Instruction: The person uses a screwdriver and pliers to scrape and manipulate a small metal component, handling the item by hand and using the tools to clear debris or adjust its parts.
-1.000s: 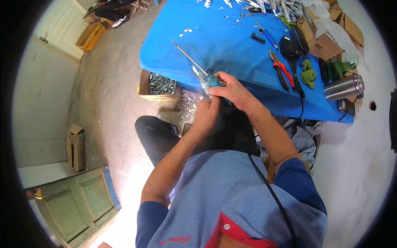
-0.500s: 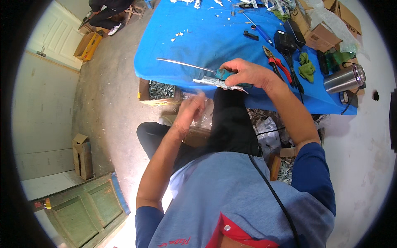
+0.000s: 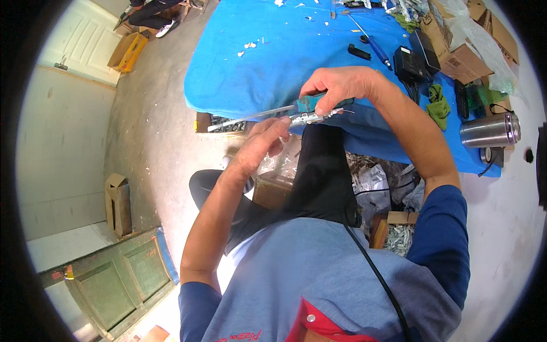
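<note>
**Both hands at the bench edge, a crowded bench beyond**

I saw the right hand [image 3: 341, 85] curled shut around the teal handle of a screwdriver [image 3: 268, 113], whose long thin shaft ran out to the left, just past the near edge of the blue-covered bench [image 3: 268, 68]. The left hand [image 3: 263, 142] sat right below it, fingers partly folded, their tips pinching a small metal part [image 3: 309, 118] that lay against the tool under the right hand. Both things hung over the bench edge, above my dark trouser leg.

Farther back on the bench lay a blue-handled tool [image 3: 373, 44], a small black block [image 3: 359, 52], a black box [image 3: 407, 64], a green cloth [image 3: 437, 105] and cardboard boxes [image 3: 456, 48] under clear plastic. A steel flask [image 3: 489, 130] lay on its side at the right end. White scraps dotted the cover.

On the floor under the bench stood a box of metal bits [image 3: 219, 122], half hidden by the cover; bags and more boxes crowded beside my leg. A yellow carton [image 3: 126, 50] and a brown carton [image 3: 118, 200] stood well off to the left.

The right hand's fingers covered most of the handle, so I could not tell where the metal part met it. The far end of the bench was cut off by the rim of the view.
</note>
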Motion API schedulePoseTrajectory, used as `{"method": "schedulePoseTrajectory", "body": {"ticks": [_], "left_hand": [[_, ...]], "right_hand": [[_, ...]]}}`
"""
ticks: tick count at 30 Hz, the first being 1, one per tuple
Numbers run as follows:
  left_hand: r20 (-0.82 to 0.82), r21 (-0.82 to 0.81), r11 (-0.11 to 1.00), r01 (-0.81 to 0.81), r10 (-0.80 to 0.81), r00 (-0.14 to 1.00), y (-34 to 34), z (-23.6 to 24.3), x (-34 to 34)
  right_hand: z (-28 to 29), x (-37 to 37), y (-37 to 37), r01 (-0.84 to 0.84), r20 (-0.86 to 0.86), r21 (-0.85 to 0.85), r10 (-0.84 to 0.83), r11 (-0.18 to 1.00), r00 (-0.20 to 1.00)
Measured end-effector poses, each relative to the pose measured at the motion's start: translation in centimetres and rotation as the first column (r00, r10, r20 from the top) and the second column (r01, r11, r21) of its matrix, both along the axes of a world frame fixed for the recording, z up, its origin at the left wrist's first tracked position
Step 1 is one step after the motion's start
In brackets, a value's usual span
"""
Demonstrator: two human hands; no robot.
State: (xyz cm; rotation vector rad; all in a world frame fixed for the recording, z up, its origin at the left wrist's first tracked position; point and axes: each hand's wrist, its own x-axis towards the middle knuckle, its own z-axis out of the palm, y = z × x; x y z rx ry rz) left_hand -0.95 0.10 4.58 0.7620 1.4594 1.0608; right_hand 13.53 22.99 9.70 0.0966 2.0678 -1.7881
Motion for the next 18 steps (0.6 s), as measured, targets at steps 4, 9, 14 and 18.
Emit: {"method": "schedulePoseTrajectory", "body": {"ticks": [4, 9, 14, 18], "left_hand": [[0.14, 0.015, 0.996, -0.085, 0.082, 0.987, 1.0, 0.0, 0.4], [0.088, -0.021, 0.956, -0.292, 0.293, 0.952, 1.7, -1.1, 0.8], [0.069, 0.024, 0.937, -0.347, 0.345, 0.936, 2.2, -1.8, 1.9], [0.041, 0.057, 0.923, -0.38, 0.378, 0.925, 1.7, -2.5, 2.9]], "right_hand": [[-0.1, -1.5, 0.7, 0.009, -0.026, 0.046, -0.007, 0.999, 1.0], [-1.3, -1.8, 3.0, 0.44, -0.403, 0.583, -0.227, 0.683, 0.887], [2.3, 5.9, 0.2, 0.603, -0.369, 0.47, -0.476, 0.645, 0.798], [3.6, 11.7, -5.9, 0.631, -0.375, 0.391, -0.511, 0.67, 0.774]]}}
